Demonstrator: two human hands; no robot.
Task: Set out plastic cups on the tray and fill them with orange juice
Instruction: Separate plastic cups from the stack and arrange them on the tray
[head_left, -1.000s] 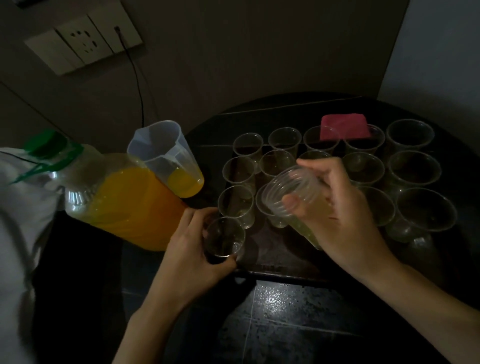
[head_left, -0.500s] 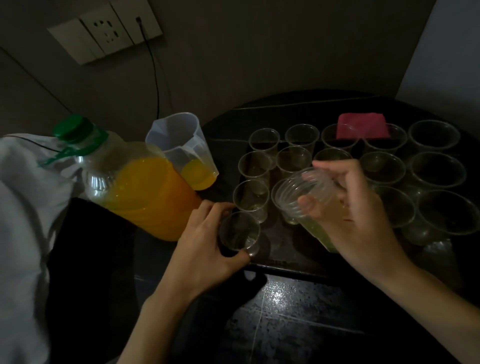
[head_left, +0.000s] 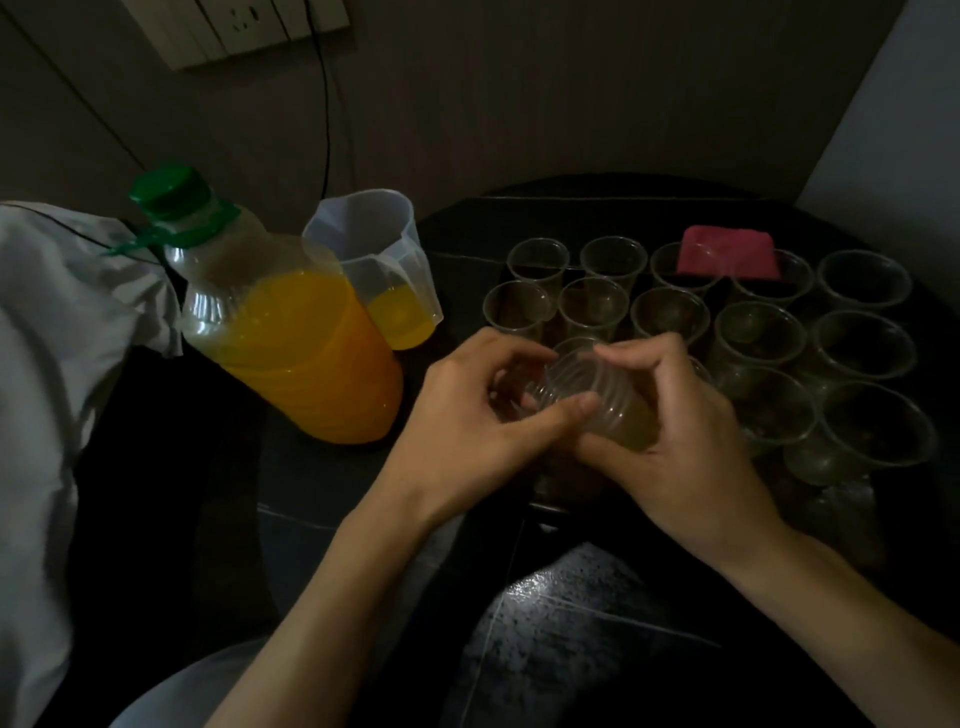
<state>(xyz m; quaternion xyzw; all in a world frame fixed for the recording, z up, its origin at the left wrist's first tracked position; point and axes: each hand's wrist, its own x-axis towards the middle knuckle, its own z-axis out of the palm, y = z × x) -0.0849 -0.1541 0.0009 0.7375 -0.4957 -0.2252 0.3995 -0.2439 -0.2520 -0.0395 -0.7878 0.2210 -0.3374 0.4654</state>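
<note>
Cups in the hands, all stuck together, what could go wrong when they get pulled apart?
1. The left hand and right hand grip the stack of cups close in front of the empty cups. If a cup lets go suddenly, a hand might jerk into them and topple some.
2. The open jug, with juice in it, stands near the left hand, so a stray knock might spill it.
3. The fingers squeeze thin plastic, which may crack.

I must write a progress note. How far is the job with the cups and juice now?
Done: many cups stand on the tray, all seemingly empty. In hand: the right hand grips a stack of cups and the left hand pinches its open end, probably to separate one. Left: all pouring; the juice bottle is capped, the jug holds little juice.
</note>
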